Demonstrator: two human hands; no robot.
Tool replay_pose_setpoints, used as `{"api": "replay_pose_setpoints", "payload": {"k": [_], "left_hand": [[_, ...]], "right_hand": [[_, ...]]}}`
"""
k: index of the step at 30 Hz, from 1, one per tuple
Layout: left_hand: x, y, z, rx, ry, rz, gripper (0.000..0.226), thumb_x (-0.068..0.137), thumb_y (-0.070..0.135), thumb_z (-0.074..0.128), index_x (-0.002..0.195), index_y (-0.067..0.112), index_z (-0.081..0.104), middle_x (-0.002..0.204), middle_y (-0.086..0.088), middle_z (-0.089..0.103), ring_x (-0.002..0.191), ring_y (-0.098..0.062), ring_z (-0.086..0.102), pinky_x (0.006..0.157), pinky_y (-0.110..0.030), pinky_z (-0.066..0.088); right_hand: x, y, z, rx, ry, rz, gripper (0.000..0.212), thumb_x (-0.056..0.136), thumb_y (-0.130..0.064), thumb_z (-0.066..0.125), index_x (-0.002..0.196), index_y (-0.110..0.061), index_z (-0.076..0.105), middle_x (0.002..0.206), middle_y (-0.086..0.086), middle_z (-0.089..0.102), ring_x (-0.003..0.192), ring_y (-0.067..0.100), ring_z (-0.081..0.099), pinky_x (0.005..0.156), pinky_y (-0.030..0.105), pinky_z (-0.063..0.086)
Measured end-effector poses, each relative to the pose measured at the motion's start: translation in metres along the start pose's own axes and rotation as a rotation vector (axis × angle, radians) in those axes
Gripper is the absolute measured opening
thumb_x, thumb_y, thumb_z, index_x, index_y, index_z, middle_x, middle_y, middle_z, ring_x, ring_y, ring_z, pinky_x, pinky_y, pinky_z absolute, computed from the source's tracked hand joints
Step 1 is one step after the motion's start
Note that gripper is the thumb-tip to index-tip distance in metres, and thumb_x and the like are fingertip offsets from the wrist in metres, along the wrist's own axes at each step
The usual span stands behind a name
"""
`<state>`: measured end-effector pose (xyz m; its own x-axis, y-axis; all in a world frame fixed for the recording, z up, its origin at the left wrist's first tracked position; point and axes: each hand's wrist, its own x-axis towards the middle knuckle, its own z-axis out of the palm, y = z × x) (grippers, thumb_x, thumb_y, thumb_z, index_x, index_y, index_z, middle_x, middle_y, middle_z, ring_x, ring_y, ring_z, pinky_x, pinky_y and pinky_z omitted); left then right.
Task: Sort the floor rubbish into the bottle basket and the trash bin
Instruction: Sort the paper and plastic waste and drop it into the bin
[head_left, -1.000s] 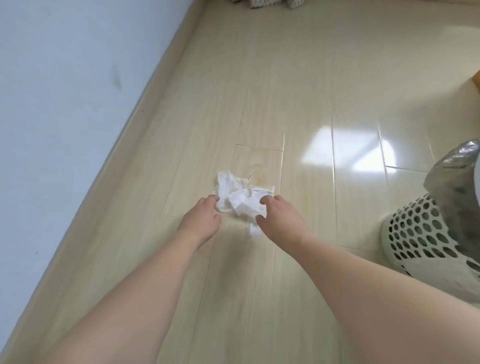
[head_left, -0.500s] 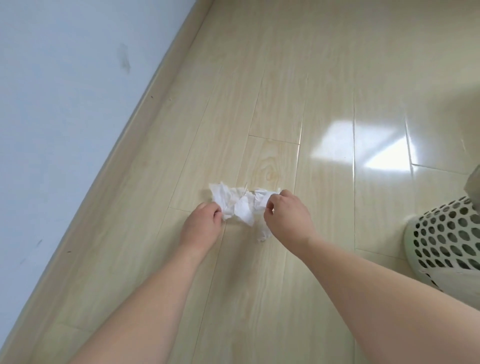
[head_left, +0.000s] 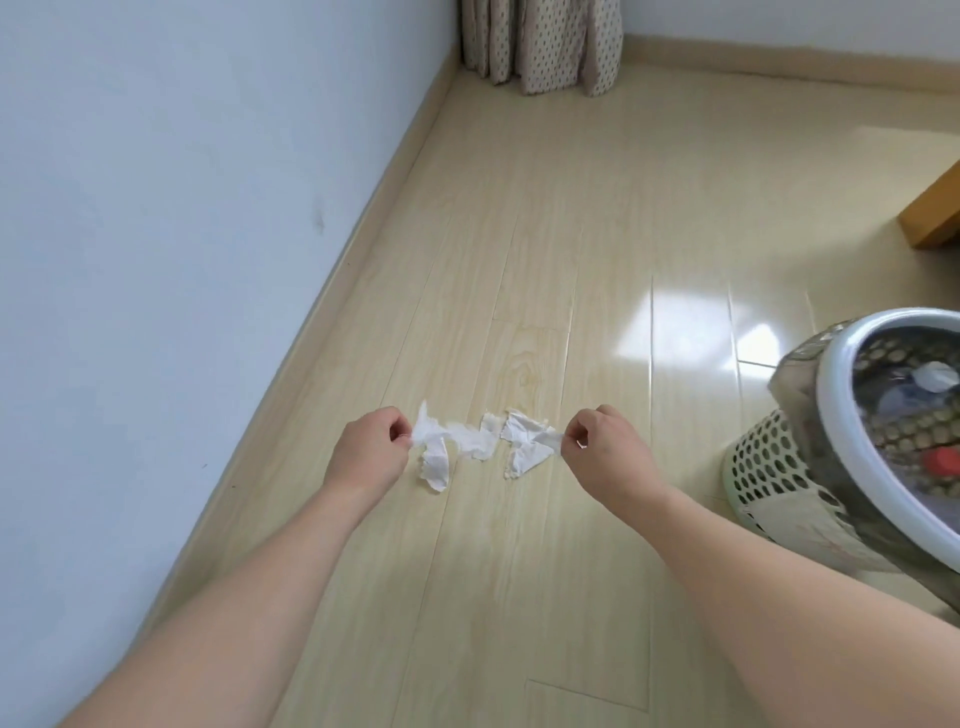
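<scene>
Pale wood-look plank floor (head_left: 519, 218), glossy, window glare to the right of centre; blue-grey wall (head_left: 156, 208) on the left with a matching skirting board, patterned curtain (head_left: 540, 47) bunched in the far corner, corner of a wooden furniture piece (head_left: 935, 218) at the right edge. Both hands out in front, above the floor. Left hand (head_left: 366, 457) fingers curled, thumb and forefinger pinching the left end of a white tissue (head_left: 483, 441); right hand (head_left: 605, 452) likewise curled, pinching the right end. Tissue stretched between the two hands, crumpled and ragged, flaps hanging from each end; it looks thin in the middle, and whether it is one piece or two barely joined cannot be told. It appears lifted off the floor. Perforated trash bin (head_left: 769, 467) with a grey liner stands just beside the right forearm, mouth tilted toward the camera, some rubbish and a red item inside. No bottle basket in view. Step in hand, by my reading: tissue picked up, on its way to the bin. Next move calls for bringing both ends together or passing all to the right hand, then swinging right over the rim and letting go; soft paper may tear or shed a scrap if pulled further apart
</scene>
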<state>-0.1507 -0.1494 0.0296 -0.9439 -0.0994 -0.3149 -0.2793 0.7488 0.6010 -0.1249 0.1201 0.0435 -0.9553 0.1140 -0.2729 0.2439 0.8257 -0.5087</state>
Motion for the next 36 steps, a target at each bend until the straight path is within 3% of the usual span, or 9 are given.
{"api": "replay_pose_setpoints", "payload": {"k": [6, 13, 17, 23, 26, 29, 32, 34, 36], "left_hand": [[-0.047, 0.081, -0.056, -0.107, -0.132, 0.011, 0.008, 0.088, 0.011, 0.057, 0.082, 0.013, 0.061, 0.080, -0.004, 0.065, 0.067, -0.022, 0.063, 0.061, -0.028, 0.047], [-0.129, 0.215, -0.078, -0.183, -0.304, 0.083, 0.011, 0.086, 0.001, 0.050, 0.080, 0.008, 0.056, 0.074, -0.010, 0.057, 0.061, -0.021, 0.056, 0.064, -0.031, 0.048], [-0.187, 0.276, -0.050, -0.037, -0.343, 0.149, 0.012, 0.084, 0.002, 0.045, 0.079, 0.007, 0.054, 0.074, -0.011, 0.055, 0.065, -0.024, 0.053, 0.062, -0.029, 0.046], [-0.282, 0.353, 0.037, -0.067, -0.622, 0.287, 0.009, 0.068, 0.018, 0.057, 0.075, 0.012, 0.057, 0.071, -0.007, 0.058, 0.061, -0.019, 0.056, 0.063, -0.028, 0.048], [-0.324, 0.380, 0.103, -0.068, -0.746, 0.374, 0.003, 0.083, 0.008, 0.057, 0.083, 0.009, 0.060, 0.070, -0.007, 0.058, 0.063, -0.019, 0.056, 0.064, -0.030, 0.049], [-0.357, 0.392, 0.175, -0.020, -0.838, 0.432, 0.013, 0.082, 0.001, 0.050, 0.081, 0.011, 0.058, 0.066, -0.004, 0.056, 0.064, -0.020, 0.053, 0.064, -0.030, 0.045], [-0.377, 0.389, 0.247, 0.154, -0.907, 0.533, 0.014, 0.078, 0.008, 0.048, 0.076, 0.017, 0.059, 0.070, 0.002, 0.058, 0.066, -0.016, 0.053, 0.063, -0.028, 0.046], [-0.382, 0.380, 0.280, 0.365, -0.859, 0.650, 0.017, 0.080, 0.011, 0.045, 0.081, 0.019, 0.060, 0.081, 0.002, 0.063, 0.073, -0.016, 0.057, 0.064, -0.026, 0.046], [-0.384, 0.370, 0.314, 0.580, -0.807, 0.772, 0.021, 0.082, 0.012, 0.043, 0.090, 0.022, 0.060, 0.097, -0.001, 0.067, 0.089, -0.023, 0.061, 0.076, -0.031, 0.049]], "right_hand": [[-0.060, -0.012, -0.074, 0.074, -0.041, 0.065, 0.013, 0.091, -0.020, 0.050, 0.084, -0.014, 0.059, 0.089, -0.002, 0.057, 0.068, 0.017, 0.054, 0.051, 0.024, 0.040], [-0.160, 0.026, -0.189, 0.128, 0.056, 0.165, 0.017, 0.093, -0.025, 0.049, 0.095, -0.019, 0.064, 0.087, -0.002, 0.066, 0.079, 0.015, 0.063, 0.074, 0.033, 0.057], [-0.222, 0.091, -0.241, 0.178, 0.117, 0.301, 0.013, 0.093, -0.023, 0.053, 0.090, -0.018, 0.065, 0.082, 0.002, 0.067, 0.074, 0.018, 0.066, 0.074, 0.036, 0.060], [-0.304, 0.195, -0.287, 0.251, 0.220, 0.495, 0.012, 0.088, -0.013, 0.050, 0.083, -0.011, 0.060, 0.075, 0.009, 0.067, 0.061, 0.021, 0.062, 0.053, 0.029, 0.051], [-0.333, 0.247, -0.293, 0.271, 0.253, 0.599, 0.017, 0.085, -0.009, 0.043, 0.086, -0.008, 0.060, 0.068, 0.012, 0.070, 0.051, 0.022, 0.060, 0.051, 0.027, 0.051], [-0.350, 0.293, -0.292, 0.290, 0.277, 0.688, 0.019, 0.084, -0.009, 0.041, 0.086, -0.009, 0.059, 0.069, 0.012, 0.069, 0.051, 0.024, 0.067, 0.055, 0.031, 0.058], [-0.354, 0.336, -0.283, 0.311, 0.272, 0.751, 0.017, 0.085, -0.010, 0.041, 0.088, -0.008, 0.058, 0.077, 0.012, 0.068, 0.054, 0.025, 0.068, 0.058, 0.032, 0.059], [-0.348, 0.353, -0.273, 0.302, 0.250, 0.768, 0.016, 0.087, -0.011, 0.044, 0.092, -0.008, 0.059, 0.083, 0.012, 0.068, 0.062, 0.027, 0.069, 0.062, 0.033, 0.060], [-0.339, 0.371, -0.263, 0.299, 0.234, 0.767, 0.018, 0.087, -0.011, 0.047, 0.097, -0.007, 0.061, 0.094, 0.014, 0.067, 0.078, 0.031, 0.069, 0.072, 0.038, 0.060]]}}
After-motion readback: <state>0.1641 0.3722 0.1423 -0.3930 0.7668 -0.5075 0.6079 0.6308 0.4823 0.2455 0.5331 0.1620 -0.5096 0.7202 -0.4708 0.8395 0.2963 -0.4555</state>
